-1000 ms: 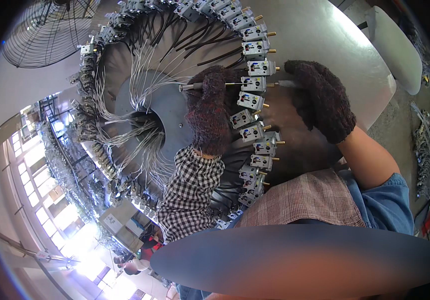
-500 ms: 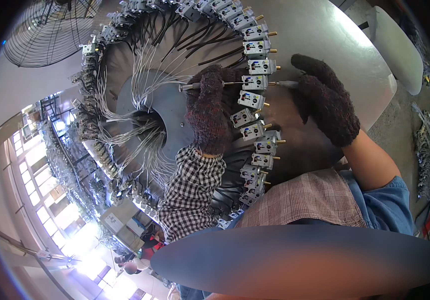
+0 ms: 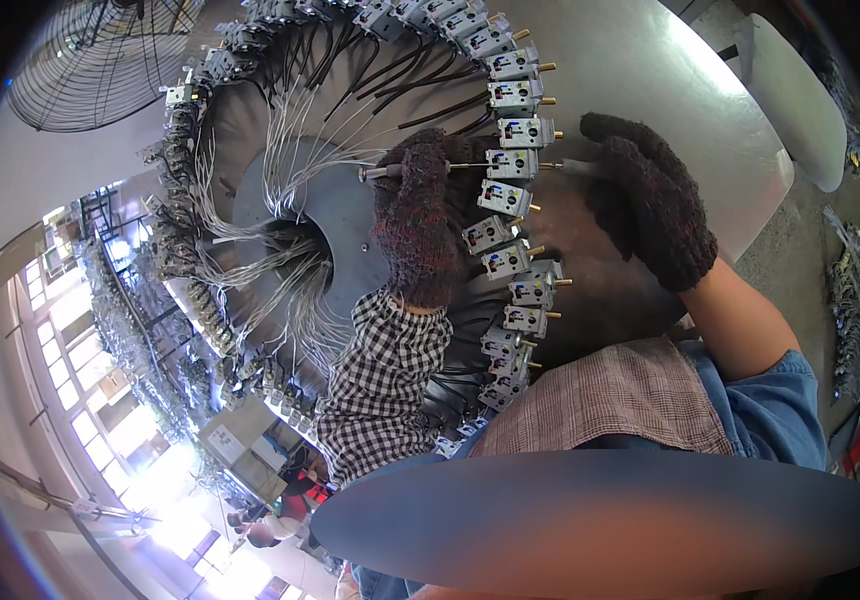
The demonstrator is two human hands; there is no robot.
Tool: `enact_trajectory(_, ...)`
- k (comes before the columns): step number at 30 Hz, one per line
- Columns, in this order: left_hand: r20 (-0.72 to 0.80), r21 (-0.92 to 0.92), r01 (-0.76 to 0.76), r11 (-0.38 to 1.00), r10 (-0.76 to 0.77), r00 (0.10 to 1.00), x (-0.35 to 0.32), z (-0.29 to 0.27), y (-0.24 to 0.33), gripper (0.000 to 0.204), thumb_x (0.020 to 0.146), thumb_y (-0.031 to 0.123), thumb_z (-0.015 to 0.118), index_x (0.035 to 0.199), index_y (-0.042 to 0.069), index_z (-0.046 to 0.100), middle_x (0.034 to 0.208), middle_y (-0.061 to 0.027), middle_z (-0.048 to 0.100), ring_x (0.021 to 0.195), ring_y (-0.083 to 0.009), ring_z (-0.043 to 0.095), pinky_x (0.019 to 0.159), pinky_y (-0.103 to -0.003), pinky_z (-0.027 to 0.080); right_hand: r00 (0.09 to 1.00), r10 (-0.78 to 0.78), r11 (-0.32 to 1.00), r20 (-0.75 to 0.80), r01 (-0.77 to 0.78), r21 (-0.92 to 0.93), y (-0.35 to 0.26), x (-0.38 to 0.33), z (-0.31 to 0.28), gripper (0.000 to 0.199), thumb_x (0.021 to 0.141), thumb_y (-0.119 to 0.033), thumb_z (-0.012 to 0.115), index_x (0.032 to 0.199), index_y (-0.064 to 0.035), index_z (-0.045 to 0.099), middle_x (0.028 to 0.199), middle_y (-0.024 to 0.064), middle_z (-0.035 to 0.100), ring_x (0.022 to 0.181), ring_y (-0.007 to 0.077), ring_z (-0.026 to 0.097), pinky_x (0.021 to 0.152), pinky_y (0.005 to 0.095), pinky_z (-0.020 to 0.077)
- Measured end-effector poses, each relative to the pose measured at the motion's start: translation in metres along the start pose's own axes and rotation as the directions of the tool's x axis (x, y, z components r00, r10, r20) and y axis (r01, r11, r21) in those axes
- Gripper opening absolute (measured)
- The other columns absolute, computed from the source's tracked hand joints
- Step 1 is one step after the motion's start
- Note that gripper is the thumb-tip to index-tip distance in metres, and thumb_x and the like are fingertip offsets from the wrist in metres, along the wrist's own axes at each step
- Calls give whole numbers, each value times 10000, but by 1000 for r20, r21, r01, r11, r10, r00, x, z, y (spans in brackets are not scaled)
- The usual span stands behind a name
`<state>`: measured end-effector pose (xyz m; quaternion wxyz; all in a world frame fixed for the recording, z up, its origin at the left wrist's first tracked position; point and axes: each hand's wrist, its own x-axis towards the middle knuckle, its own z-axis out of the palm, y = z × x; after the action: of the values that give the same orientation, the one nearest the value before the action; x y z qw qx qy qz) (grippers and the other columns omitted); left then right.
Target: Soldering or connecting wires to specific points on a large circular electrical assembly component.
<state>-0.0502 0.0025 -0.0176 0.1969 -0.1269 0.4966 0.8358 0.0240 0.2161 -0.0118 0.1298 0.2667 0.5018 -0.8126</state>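
My left hand (image 3: 418, 225), in a dark knitted glove, is closed round a slim metal screwdriver-like tool (image 3: 375, 174). Its thin shaft reaches right to a small grey box-shaped thermostat (image 3: 512, 163) in the ring. On that unit's other side, my right hand (image 3: 655, 200), gloved alike, pinches a slim grey tool (image 3: 578, 168) lined up with the unit's brass stem (image 3: 551, 166). The fingertips and most of that tool are blurred or covered. Similar thermostats with brass stems, such as one just above (image 3: 527, 132) and one just below (image 3: 503, 195), line the rim.
Bundled pale wires (image 3: 295, 190) run to a central hole in the round grey fixture (image 3: 350, 240). A shiny metal tabletop (image 3: 670, 70) lies right. There is a caged fan (image 3: 100, 60) upper left, a pale seat (image 3: 795, 100) upper right, and a person (image 3: 275, 530) lower left.
My right hand has turned slightly, and its tool now shows less clearly. My left hand holds its tool at the same unit, almost unmoved.
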Motion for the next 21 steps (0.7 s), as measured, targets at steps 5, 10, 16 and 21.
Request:
enact_trajectory(5,34,193,-50,980,44,998,0,0,-2,342,959,278,478,1073,-39,534,1081,-255,639,904,-339,685,730,-427,596,996,-76,997,-40,77,29,7,0,2,397,968,-303,553,1275,-52,558,776,82,622,602,119,566,475,245,451)
enact_trajectory(10,25,49,-23,999,22,999,1,-2,-1,210,965,167,589,1106,11,593,992,-142,682,871,-250,694,703,-351,590,998,67,998,19,-67,-22,-8,-1,-2,403,953,-286,575,1280,-51,553,791,89,628,605,128,571,487,254,462)
enact_trajectory(16,6,79,-41,996,41,999,-3,5,2,213,973,175,575,1101,7,598,996,-146,681,862,-250,691,705,-362,587,997,-69,997,-34,70,40,7,3,1,389,954,-285,563,1263,-49,567,761,84,622,571,121,558,462,254,444)
enact_trajectory(21,-14,56,-80,995,80,997,-6,10,7,208,976,171,568,1098,6,598,993,-144,680,850,-246,686,710,-368,587,999,14,1000,40,-14,-6,-4,3,-6,402,947,-265,577,1283,-46,550,796,89,622,617,126,578,483,259,468)
